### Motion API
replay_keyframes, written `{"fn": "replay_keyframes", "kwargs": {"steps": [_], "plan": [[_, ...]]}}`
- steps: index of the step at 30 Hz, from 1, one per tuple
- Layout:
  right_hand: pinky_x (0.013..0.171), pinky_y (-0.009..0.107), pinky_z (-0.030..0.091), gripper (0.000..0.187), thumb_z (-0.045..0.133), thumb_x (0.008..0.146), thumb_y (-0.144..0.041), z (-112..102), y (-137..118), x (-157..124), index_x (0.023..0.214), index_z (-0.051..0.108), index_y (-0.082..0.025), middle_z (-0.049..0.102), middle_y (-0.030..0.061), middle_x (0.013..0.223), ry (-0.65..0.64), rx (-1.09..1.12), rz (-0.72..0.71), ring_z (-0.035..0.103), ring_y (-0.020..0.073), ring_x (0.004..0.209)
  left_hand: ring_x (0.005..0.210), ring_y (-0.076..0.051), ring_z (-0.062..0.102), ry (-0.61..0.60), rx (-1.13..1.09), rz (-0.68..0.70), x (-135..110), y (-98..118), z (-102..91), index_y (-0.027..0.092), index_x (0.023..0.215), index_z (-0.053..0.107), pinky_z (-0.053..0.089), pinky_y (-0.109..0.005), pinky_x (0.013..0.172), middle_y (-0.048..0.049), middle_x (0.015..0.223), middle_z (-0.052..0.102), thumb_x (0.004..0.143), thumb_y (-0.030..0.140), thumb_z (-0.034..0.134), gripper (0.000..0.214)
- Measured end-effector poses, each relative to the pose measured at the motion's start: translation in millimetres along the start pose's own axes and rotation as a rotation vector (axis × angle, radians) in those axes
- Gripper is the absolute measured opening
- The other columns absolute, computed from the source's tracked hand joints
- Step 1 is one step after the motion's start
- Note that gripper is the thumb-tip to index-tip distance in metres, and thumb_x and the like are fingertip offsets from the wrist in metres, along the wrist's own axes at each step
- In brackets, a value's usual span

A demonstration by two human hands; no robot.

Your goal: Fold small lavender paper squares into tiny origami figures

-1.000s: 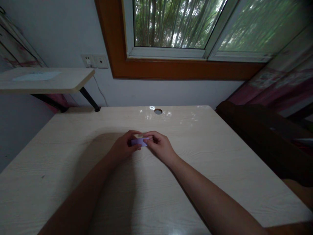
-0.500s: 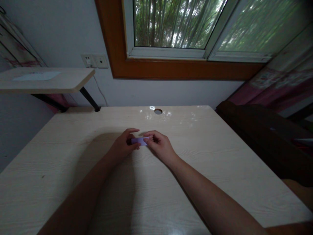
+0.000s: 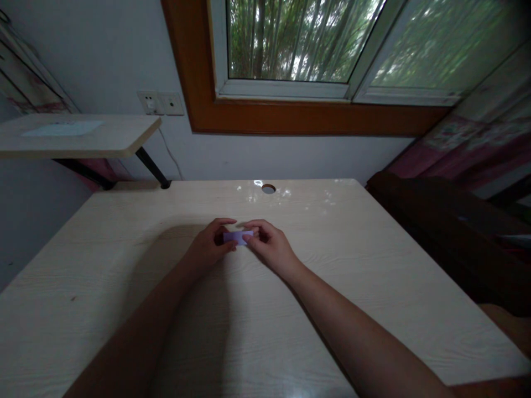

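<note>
Between my two hands is a small purple strip (image 3: 238, 237), flat and rectangular, probably folded paper. My left hand (image 3: 208, 243) grips its left end, thumb in front and index finger stretched out above it. My right hand (image 3: 271, 243) pinches the right end, with the thumb across the front face. Part of the strip is covered by my thumbs, and the fingers behind it are mostly hidden. Both hands are low over the pale wood-grain desk (image 3: 265, 326), toward its far side.
A raised shelf (image 3: 124, 145) with a paper sheet (image 3: 62, 129) on it stands at the back left on black legs (image 3: 152, 167). A round cable hole (image 3: 269, 189) sits near the desk's back edge. Beyond are a window (image 3: 290, 44) and wall sockets (image 3: 161, 103). Dark furniture (image 3: 435, 232) borders the right.
Hardly anything differs. The purple strip and my right fingers have shifted very slightly upward; both hands keep their hold.
</note>
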State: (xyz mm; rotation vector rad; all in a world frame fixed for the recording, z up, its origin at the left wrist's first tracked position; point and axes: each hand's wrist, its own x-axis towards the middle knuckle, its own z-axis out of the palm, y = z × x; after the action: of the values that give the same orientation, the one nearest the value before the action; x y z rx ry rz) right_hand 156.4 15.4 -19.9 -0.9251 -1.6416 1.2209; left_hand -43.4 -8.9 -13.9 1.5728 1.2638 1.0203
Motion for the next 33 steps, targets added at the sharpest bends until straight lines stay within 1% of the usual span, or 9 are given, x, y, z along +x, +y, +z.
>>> {"fn": "replay_keyframes", "kwargs": {"steps": [4, 6, 12, 16, 20, 23, 27, 30, 33], "plan": [[0.065, 0.026, 0.046, 0.038, 0.071, 0.078, -0.025, 2.1, 2.5, 0.2, 0.115, 0.062, -0.024, 0.065, 0.0005, 0.086, -0.057, -0.107, -0.004, 0.057, 0.0127, 0.069, 0.072, -0.013, 0.057, 0.019, 0.071, 0.015, -0.7, 0.2, 0.2, 0.021, 0.123, 0.055, 0.044, -0.025, 0.067, 0.0025, 0.079, 0.059, 0.077, 0.022, 0.070, 0.048], [0.065, 0.026, 0.046, 0.041, 0.071, 0.077, -0.024, 2.7, 4.7, 0.1, 0.117, 0.060, -0.025, 0.067, 0.0014, 0.090, -0.071, -0.150, -0.013, 0.057, 0.0131, 0.070, 0.073, -0.014, 0.057, 0.026, 0.115, 0.025, -1.4, 0.7, 0.6, 0.022, 0.122, 0.055, 0.044, -0.025, 0.068, 0.0021, 0.081, 0.060, 0.078, 0.022, 0.069, 0.047], [0.065, 0.026, 0.047, 0.041, 0.071, 0.077, -0.023, 4.0, 9.0, 0.9, 0.117, 0.060, -0.024, 0.068, 0.0026, 0.095, -0.071, -0.201, -0.029, 0.059, 0.0137, 0.072, 0.074, -0.014, 0.059, 0.044, 0.211, 0.059, -3.2, 2.4, 1.7, 0.023, 0.121, 0.055, 0.046, -0.026, 0.069, 0.0016, 0.083, 0.061, 0.079, 0.022, 0.066, 0.044], [0.066, 0.026, 0.047, 0.039, 0.070, 0.077, -0.024, 4.2, 7.3, 1.5, 0.116, 0.061, -0.023, 0.068, 0.0023, 0.092, -0.064, -0.205, -0.026, 0.059, 0.0140, 0.072, 0.073, -0.014, 0.060, 0.046, 0.253, 0.095, -3.4, 2.5, 2.5, 0.023, 0.119, 0.056, 0.047, -0.025, 0.069, 0.0018, 0.084, 0.062, 0.080, 0.023, 0.066, 0.041], [0.066, 0.026, 0.047, 0.037, 0.069, 0.078, -0.023, 3.0, 3.9, 1.0, 0.114, 0.062, -0.023, 0.067, 0.0012, 0.087, -0.063, -0.195, 0.000, 0.059, 0.0139, 0.071, 0.074, -0.014, 0.061, 0.045, 0.248, 0.092, -2.7, 0.5, 2.9, 0.024, 0.119, 0.056, 0.048, -0.026, 0.071, 0.0015, 0.084, 0.062, 0.080, 0.024, 0.066, 0.040], [0.066, 0.026, 0.047, 0.034, 0.069, 0.077, -0.022, 1.9, 3.6, 0.7, 0.111, 0.064, -0.023, 0.066, 0.0003, 0.084, -0.043, -0.155, 0.016, 0.058, 0.0138, 0.071, 0.075, -0.015, 0.062, 0.068, 0.224, 0.076, -1.7, -0.9, 2.3, 0.023, 0.119, 0.057, 0.048, -0.027, 0.071, 0.0014, 0.083, 0.062, 0.080, 0.024, 0.066, 0.040], [0.069, 0.027, 0.048, 0.029, 0.069, 0.078, -0.023, 0.9, 7.5, 2.5, 0.107, 0.064, -0.022, 0.065, 0.0005, 0.081, 0.000, -0.019, 0.024, 0.060, 0.0140, 0.073, 0.073, -0.015, 0.061, 0.126, 0.216, 0.050, 0.1, -0.9, 0.6, 0.023, 0.117, 0.058, 0.048, -0.026, 0.068, 0.0013, 0.081, 0.062, 0.078, 0.024, 0.069, 0.041], [0.071, 0.028, 0.049, 0.027, 0.071, 0.077, -0.024, 0.1, 10.4, 5.4, 0.103, 0.064, -0.020, 0.066, 0.0011, 0.080, 0.067, 0.066, 0.041, 0.062, 0.0146, 0.074, 0.072, -0.015, 0.063, 0.163, 0.146, 0.038, 2.1, -2.2, -0.7, 0.022, 0.117, 0.057, 0.049, -0.026, 0.067, 0.0012, 0.080, 0.062, 0.077, 0.026, 0.070, 0.042], [0.074, 0.030, 0.050, 0.030, 0.073, 0.074, -0.025, -1.2, 10.4, 7.8, 0.102, 0.063, -0.020, 0.067, 0.0013, 0.080, 0.151, 0.138, 0.069, 0.063, 0.0154, 0.075, 0.071, -0.016, 0.066, 0.184, 0.056, 0.031, 3.9, -6.2, -1.7, 0.021, 0.117, 0.055, 0.052, -0.029, 0.069, 0.0008, 0.081, 0.062, 0.079, 0.029, 0.068, 0.041]]}}
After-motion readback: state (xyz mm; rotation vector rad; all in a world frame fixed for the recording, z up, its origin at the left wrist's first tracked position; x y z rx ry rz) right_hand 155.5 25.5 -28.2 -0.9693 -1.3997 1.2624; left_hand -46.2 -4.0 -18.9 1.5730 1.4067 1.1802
